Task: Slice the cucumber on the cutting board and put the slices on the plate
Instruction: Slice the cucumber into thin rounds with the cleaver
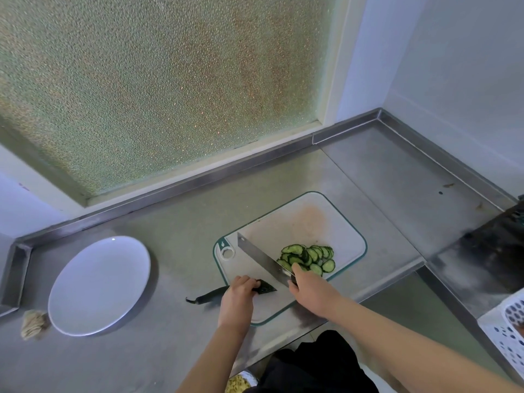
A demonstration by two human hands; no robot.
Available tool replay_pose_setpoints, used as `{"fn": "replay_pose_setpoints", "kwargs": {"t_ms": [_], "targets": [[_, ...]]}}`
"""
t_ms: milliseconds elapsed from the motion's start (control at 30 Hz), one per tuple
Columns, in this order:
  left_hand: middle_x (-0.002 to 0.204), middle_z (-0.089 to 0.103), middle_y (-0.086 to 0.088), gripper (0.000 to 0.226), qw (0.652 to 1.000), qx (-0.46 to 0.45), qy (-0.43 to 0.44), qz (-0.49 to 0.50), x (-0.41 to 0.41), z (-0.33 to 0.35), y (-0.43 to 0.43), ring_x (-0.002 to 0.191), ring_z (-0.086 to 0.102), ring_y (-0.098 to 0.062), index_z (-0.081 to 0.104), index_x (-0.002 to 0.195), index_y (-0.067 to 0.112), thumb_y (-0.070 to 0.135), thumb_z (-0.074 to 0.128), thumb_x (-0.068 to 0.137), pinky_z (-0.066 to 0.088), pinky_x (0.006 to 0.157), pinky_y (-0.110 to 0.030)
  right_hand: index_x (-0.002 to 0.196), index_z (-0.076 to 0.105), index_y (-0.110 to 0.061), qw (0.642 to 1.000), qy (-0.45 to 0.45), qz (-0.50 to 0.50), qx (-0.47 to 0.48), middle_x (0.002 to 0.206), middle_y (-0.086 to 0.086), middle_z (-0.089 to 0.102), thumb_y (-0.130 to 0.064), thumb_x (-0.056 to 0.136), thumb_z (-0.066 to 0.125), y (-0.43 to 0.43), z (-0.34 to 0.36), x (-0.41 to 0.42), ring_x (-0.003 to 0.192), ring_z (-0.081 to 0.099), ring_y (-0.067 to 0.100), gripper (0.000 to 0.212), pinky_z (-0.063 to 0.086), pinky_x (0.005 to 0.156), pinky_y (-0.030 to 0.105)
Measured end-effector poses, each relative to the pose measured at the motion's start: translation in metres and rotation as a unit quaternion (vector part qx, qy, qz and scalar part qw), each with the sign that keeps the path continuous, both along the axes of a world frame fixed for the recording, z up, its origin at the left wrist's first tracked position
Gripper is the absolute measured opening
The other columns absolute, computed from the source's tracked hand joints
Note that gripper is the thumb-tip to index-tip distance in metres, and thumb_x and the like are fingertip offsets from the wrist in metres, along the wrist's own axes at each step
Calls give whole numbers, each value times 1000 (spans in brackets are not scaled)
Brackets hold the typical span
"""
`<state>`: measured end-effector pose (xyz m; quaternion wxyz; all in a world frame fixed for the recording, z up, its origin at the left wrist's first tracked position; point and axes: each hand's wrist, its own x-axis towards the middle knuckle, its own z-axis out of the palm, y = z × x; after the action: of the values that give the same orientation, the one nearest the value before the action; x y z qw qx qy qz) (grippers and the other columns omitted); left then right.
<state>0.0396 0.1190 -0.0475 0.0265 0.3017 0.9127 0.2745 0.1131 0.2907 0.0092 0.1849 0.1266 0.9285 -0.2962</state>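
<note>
From my end, the left hand (240,293) lies curled over the cucumber (266,289) and grips it near the front edge of the cutting board (312,219); the dark cut end pokes out just right of the fingertips, and the thin tail runs out left of the hand, off the board and onto the steel counter (184,239); the middle of it is hidden under the palm. The right hand (307,290) is closed round the knife (259,256); its handle is buried in the fist; the blade slants up and left, between the cucumber end and the slices (310,258); I cannot tell whether its edge touches the board. The slices sit heaped on the board, right of the blade and just beyond the right thumb. The plate (99,285) rests on the counter well to the left; a white basket (507,327) is cut off at the right edge.
</note>
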Motion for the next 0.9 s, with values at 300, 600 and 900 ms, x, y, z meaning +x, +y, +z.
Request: {"fn": "replay_pose_setpoints", "kwargs": {"t_ms": [300,600,900], "targets": [[66,62,1,33,1000,-3,9,-4,1,0,0,68,48,-10,67,67,11,-9,81,45,41,42,-18,90,29,-17,999,26,21,-5,64,-4,39,-25,99,37,-1,11,16,64,45,25,15,35,59,33],[67,61,0,30,1000,-7,25,5,2,-1,1,71,45,-13,69,68,12,-7,82,48,39,44,-22,89,31,-16,999,18,28,5,75,5,48,-26,99,37,-7,16,19,66,46,26,15,41,62,37],[63,60,2,34,999,-15,28,8,2,3,1,69,47,-13,69,67,13,-9,82,44,40,43,-22,91,28,-18,997,7,61,52,78,4,47,-25,100,33,-8,14,21,70,49,29,12,41,63,38]]}}
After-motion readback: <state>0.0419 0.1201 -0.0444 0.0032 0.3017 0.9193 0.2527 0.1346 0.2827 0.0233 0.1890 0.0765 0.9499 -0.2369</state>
